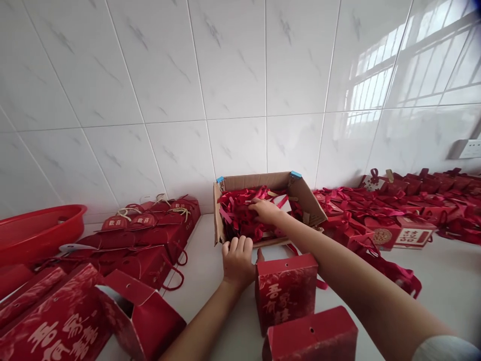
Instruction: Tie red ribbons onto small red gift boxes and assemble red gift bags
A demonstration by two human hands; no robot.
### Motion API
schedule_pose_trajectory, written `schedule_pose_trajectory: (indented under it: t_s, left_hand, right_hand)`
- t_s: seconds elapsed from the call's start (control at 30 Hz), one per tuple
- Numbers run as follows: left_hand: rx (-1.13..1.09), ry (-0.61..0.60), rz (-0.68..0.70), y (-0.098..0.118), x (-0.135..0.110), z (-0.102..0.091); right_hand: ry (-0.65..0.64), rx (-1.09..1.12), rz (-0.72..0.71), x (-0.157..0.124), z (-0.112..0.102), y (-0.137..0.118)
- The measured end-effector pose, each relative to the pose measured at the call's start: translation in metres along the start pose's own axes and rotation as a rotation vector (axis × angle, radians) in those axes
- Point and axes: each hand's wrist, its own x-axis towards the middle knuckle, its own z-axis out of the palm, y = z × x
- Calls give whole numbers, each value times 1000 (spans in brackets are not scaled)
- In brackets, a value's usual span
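Red ribbons [237, 210] in the far cardboard carton [308, 196] look light, soft, best pinched mid-strip; whether the right hand [269, 211] among them or curled left hand [239, 261] at its near side grips anything is unclear.

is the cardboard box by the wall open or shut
Open: nothing covers the cardboard box, red ribbons show inside it, and the right hand reaches in over them.
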Motion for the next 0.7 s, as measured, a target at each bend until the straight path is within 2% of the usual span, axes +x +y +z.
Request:
schedule_pose_trajectory:
  t_s: [0.07,0.17,0.37,0.5,0.6,0.7]
  left_hand:
    - [-4,-4,-5,0,0,0]
    - [-15,-14,-14,-1,0,1]
    - [-33,-20,-22,-2,2,2]
    - [-30,-15,-28,-2,4,2]
    - [-33,-10,-23,-3,5,2]
    - [-42,-9,-12,-3,6,1]
  right_hand:
    - [10,-15,8,0,-5,1]
    - [101,-24,35,-4,-26,0]
    - [406,22,152,-25,-94,-7]
    - [521,70,224,-41,-135,-18]
    - [568,102,261,-57,-160,-31]
    - [640,140,254,-88,-174,-43]
